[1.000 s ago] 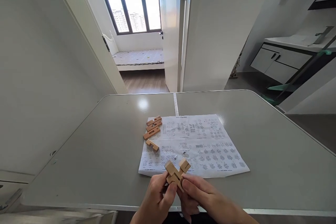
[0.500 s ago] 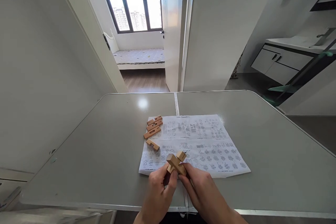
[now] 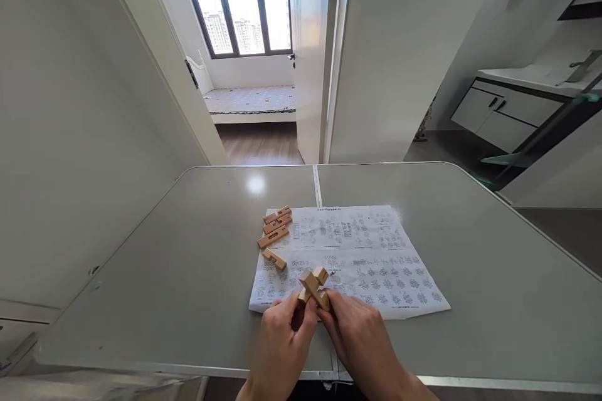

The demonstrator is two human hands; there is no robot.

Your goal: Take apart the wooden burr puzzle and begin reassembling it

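Note:
Between my hands, above the lower edge of a printed sheet, are crossed wooden puzzle pieces point(image 3: 313, 283), light in colour and fitted together. My left hand point(image 3: 288, 330) pinches their left end between thumb and fingers. The fingers of my right hand point(image 3: 355, 326) close on the lower right end. Fingertips hide part of the joint. A notched light wooden piece point(image 3: 274, 259) lies alone on the sheet's left side. Above it rest three redder slotted pieces, the nearest a bar with a long slot point(image 3: 273, 237).
The white instruction sheet point(image 3: 376, 250), covered in small diagrams, lies on a grey table point(image 3: 188, 276) with a metal edge and a centre seam point(image 3: 316, 186). Beyond are an open door point(image 3: 313, 62), a bed point(image 3: 254, 100) and, at right, a washbasin cabinet point(image 3: 508, 113).
The crossed pieces have turned slightly in my fingers, and the upper right block sits a little further left. Both hands keep their hold. The loose pieces have not moved.

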